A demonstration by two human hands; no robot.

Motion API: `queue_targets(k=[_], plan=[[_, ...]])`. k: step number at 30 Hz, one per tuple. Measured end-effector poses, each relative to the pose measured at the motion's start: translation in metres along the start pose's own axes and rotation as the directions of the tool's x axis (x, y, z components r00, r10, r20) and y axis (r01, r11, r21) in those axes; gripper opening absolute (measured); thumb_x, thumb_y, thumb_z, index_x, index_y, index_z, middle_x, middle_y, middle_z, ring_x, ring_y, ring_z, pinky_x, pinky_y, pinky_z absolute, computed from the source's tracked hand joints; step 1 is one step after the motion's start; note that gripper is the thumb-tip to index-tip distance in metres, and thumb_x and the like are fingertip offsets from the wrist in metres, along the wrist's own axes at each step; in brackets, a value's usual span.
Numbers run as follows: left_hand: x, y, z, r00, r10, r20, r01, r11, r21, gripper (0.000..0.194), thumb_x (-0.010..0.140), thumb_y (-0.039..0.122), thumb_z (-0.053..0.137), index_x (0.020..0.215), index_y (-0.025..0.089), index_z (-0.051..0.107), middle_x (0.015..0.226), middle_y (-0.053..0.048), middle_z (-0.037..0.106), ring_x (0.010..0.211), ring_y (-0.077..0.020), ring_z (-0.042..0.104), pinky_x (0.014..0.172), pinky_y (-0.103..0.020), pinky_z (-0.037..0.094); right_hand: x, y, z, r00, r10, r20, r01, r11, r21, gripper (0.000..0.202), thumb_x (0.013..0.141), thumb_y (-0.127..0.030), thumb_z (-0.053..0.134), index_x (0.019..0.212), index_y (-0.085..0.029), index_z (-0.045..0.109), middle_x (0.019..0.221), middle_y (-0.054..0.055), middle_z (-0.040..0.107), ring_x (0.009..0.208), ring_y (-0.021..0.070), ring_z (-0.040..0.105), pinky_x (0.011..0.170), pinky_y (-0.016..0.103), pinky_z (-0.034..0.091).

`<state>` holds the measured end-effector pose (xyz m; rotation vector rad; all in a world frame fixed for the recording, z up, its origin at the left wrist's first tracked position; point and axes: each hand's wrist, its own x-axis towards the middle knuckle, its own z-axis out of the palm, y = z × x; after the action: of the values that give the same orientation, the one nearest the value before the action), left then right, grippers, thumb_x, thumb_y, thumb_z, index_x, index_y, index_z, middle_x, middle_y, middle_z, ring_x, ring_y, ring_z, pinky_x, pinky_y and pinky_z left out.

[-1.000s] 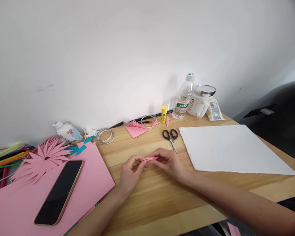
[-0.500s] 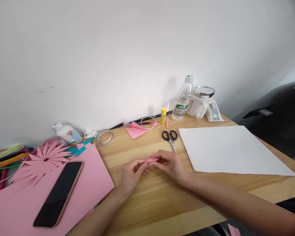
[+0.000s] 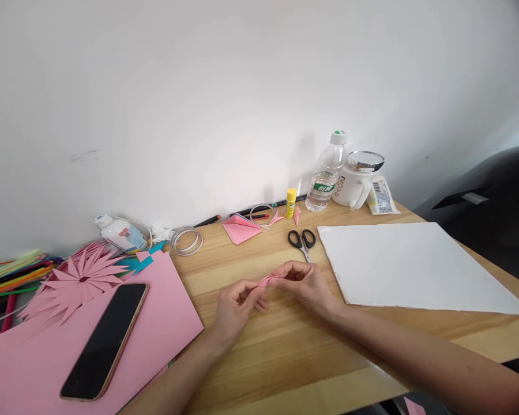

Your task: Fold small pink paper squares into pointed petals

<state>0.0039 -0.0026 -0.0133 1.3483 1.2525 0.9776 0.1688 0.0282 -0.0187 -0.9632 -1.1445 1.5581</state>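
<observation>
A small folded pink paper piece [image 3: 268, 280] is pinched between both hands above the wooden table [image 3: 225, 369]. My left hand [image 3: 240, 305] grips its left end between thumb and fingers. On its right end, my right hand [image 3: 305, 283] closes thumb and forefinger; the fingers cover much of the paper. Black-handled scissors [image 3: 301, 241] lie just beyond my right hand, their blade tips hidden behind it. Farther back are folded pink sheets [image 3: 241, 229], a yellow glue stick [image 3: 290, 203] and a small pink folded piece [image 3: 297, 215].
On the left, a phone [image 3: 106, 340] rests on pink sheets [image 3: 173, 323] beside a pink paper flower [image 3: 84, 279]. A white board [image 3: 406, 265] lies right. Along the wall stand a water bottle [image 3: 324, 178] and white mug [image 3: 352, 184]; tape rolls [image 3: 187, 241] lie farther left.
Both hands keep hold of the pink paper. The right fingers have shifted over it, so less of its right end shows. The whole view has shifted slightly.
</observation>
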Motion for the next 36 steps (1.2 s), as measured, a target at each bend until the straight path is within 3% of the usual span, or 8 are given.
queue_targets(k=[4,7,11,17,24,27,31,36], plan=[[0.000,0.000,-0.001,1.000,0.013,0.022,-0.014,0.999,0.039,0.025,0.077,0.039,0.058,0.079,0.015,0.065,0.060,-0.002,0.064,0.053,-0.0137,0.061,0.054,-0.025,0.051,0.002,0.005,-0.004,0.995,-0.035,0.089,0.041,0.997,-0.069,0.031,0.056,-0.039,0.076,0.073,-0.016,0.063,0.075,0.003,0.066,0.071,0.0158,0.063,0.069,0.028,0.051],[-0.001,0.000,-0.002,0.998,0.040,0.039,-0.044,0.993,0.106,0.025,0.078,0.037,0.056,0.084,0.015,0.065,0.059,-0.001,0.062,0.052,-0.0119,0.058,0.054,-0.023,0.049,0.003,0.008,-0.006,0.979,-0.109,0.173,0.139,0.975,-0.174,0.028,0.065,-0.038,0.071,0.084,-0.018,0.066,0.083,0.005,0.066,0.076,0.0158,0.062,0.070,0.028,0.050],[-0.002,-0.002,-0.003,0.997,0.068,0.033,-0.072,0.986,0.152,0.024,0.078,0.036,0.056,0.083,0.015,0.066,0.056,0.000,0.059,0.048,-0.0104,0.054,0.048,-0.021,0.046,0.001,0.009,-0.006,0.959,-0.187,0.215,0.252,0.906,-0.339,0.023,0.071,-0.040,0.065,0.078,-0.019,0.070,0.075,0.006,0.068,0.067,0.0152,0.060,0.061,0.026,0.047],[-0.003,-0.003,-0.003,0.998,0.067,0.000,-0.066,0.989,0.133,0.025,0.076,0.037,0.058,0.081,0.015,0.067,0.053,0.001,0.056,0.044,-0.0088,0.051,0.044,-0.020,0.043,0.000,0.011,-0.006,0.962,-0.184,0.203,0.253,0.882,-0.398,0.029,0.073,-0.045,0.061,0.076,-0.018,0.071,0.068,0.005,0.067,0.061,0.0144,0.058,0.056,0.025,0.045],[-0.004,-0.007,-0.005,1.000,0.000,0.026,-0.002,0.998,0.066,0.028,0.077,0.040,0.056,0.075,0.013,0.064,0.050,0.002,0.056,0.040,-0.0076,0.051,0.039,-0.018,0.044,0.000,0.014,-0.005,0.921,-0.253,0.297,0.360,0.844,-0.398,0.021,0.079,-0.035,0.059,0.085,-0.018,0.070,0.074,0.005,0.068,0.065,0.0130,0.059,0.060,0.023,0.046],[-0.003,-0.008,-0.005,0.998,0.003,0.059,-0.006,0.999,0.049,0.023,0.078,0.035,0.057,0.078,0.013,0.065,0.055,0.000,0.060,0.045,-0.0090,0.056,0.044,-0.020,0.049,-0.001,0.013,-0.003,0.940,-0.200,0.277,0.289,0.896,-0.337,0.022,0.077,-0.035,0.060,0.085,-0.017,0.069,0.075,0.005,0.068,0.063,0.0123,0.058,0.058,0.023,0.046],[-0.002,-0.005,-0.005,0.997,-0.016,0.081,0.019,0.999,-0.032,0.020,0.075,0.025,0.060,0.092,0.015,0.065,0.070,-0.002,0.068,0.060,-0.0128,0.063,0.058,-0.024,0.055,0.001,0.009,-0.003,0.977,-0.010,0.211,0.053,0.979,-0.196,0.029,0.074,-0.041,0.061,0.079,-0.014,0.068,0.070,0.004,0.066,0.059,0.0114,0.057,0.056,0.023,0.047],[-0.001,-0.001,-0.004,0.998,-0.030,0.059,0.036,0.994,-0.105,0.022,0.076,0.029,0.060,0.090,0.013,0.066,0.070,-0.005,0.070,0.062,-0.0159,0.065,0.057,-0.028,0.056,0.003,0.009,-0.002,0.968,0.093,0.235,-0.071,0.993,-0.099,0.033,0.070,-0.044,0.065,0.078,-0.013,0.063,0.070,0.003,0.064,0.059,0.0104,0.059,0.057,0.023,0.050]])
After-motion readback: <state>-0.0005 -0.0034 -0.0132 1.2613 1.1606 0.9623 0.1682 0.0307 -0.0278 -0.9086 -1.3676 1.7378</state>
